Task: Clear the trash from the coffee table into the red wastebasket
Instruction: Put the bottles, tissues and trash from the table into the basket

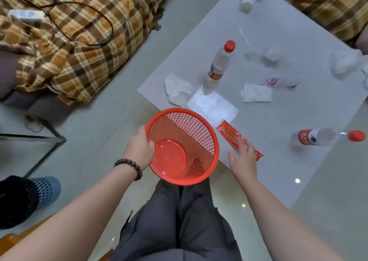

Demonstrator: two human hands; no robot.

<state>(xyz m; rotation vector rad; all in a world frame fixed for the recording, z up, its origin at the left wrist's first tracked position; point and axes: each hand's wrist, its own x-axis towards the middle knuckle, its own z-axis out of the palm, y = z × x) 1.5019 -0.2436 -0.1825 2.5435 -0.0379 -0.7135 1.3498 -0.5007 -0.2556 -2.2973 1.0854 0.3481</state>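
My left hand (140,149) grips the near-left rim of the red mesh wastebasket (199,141), held at the coffee table's near corner; the basket is empty. My right hand (244,154) lies on the red snack wrapper (229,132) on the glass coffee table (298,109), fingers spread over its near end. A crumpled tissue (178,88), a flat white paper (212,105), a folded tissue (255,93), an upright red-capped bottle (219,65) and a red-capped bottle lying on its side (326,137) sit on the table.
Further back on the table are a tipped white cup (249,0), clear plastic cups (266,56), a printed clear wrapper (278,81) and crumpled white paper (346,61). Plaid-covered sofas (69,41) flank the table. A dark bag (20,199) lies on the floor at left.
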